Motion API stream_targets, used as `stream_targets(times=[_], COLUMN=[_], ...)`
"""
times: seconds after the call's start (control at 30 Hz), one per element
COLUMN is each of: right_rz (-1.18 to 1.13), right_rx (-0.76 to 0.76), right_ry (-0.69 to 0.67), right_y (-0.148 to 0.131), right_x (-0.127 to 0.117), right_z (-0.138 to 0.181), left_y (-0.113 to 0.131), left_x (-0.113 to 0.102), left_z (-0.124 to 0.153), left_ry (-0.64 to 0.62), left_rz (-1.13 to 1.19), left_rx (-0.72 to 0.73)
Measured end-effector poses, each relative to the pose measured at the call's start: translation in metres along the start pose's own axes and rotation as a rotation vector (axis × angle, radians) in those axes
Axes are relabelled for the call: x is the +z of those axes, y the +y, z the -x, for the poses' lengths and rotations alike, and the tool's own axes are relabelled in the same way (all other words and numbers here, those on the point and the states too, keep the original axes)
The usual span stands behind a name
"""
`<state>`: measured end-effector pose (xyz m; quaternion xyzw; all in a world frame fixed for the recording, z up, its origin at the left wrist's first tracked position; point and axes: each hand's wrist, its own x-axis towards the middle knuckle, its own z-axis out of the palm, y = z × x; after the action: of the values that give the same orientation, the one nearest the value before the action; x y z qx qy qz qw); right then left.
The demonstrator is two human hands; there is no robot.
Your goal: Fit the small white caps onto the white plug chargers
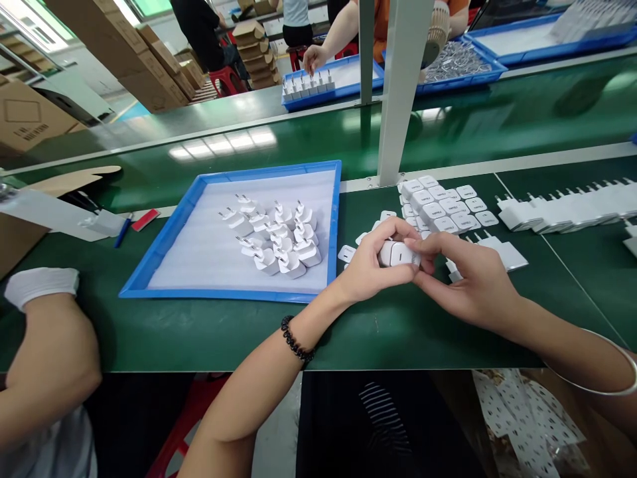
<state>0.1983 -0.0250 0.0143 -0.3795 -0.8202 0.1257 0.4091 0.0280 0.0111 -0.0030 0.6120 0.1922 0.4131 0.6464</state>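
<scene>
My left hand [375, 262] is closed around a white plug charger [399, 253], whose end face with a narrow slot points toward me. The thumb and fingers of my right hand [465, 275] pinch the same charger from its right side. Just left of my hands lies a blue-rimmed tray [179, 265] with a white liner. Several white chargers [281, 239] stand in it with their pins up. Behind my hands, small white square pieces with grey print [442, 206] lie in rows, partly stacked. White parts with pins [502, 252] lie beyond my right hand, partly hidden by it.
A long row of white pinned parts [572, 207] stretches to the right. A white post [398, 93] rises behind the tray. Left are a blue pen [123, 232], a red piece [145, 220] and a co-worker's arm [54, 338]. Across the belt, another person's hand [314, 58] reaches over a tray.
</scene>
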Motion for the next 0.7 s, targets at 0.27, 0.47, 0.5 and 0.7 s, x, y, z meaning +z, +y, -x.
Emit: stream_targets(times=[0.27, 0.47, 0.5, 0.7], right_rz=[0.006, 0.011, 0.012, 0.02], right_rx=[-0.062, -0.083, -0.092, -0.124], right_ry=[0.012, 0.006, 0.005, 0.001], right_y=[-0.0003, 0.0014, 0.0018, 0.0052], right_x=[0.0004, 0.0015, 0.0017, 0.0027], right_z=[-0.0008, -0.0007, -0.0006, 0.0011], left_y=[-0.0013, -0.0007, -0.0008, -0.0006], left_x=[-0.0004, 0.0019, 0.0026, 0.0043], left_z=[-0.0005, -0.0021, -0.0021, -0.0016], left_ry=[0.044, 0.058, 0.064, 0.054], left_rz=[-0.068, -0.089, -0.093, -0.07], left_rx=[0.083, 0.115, 0.11, 0.091])
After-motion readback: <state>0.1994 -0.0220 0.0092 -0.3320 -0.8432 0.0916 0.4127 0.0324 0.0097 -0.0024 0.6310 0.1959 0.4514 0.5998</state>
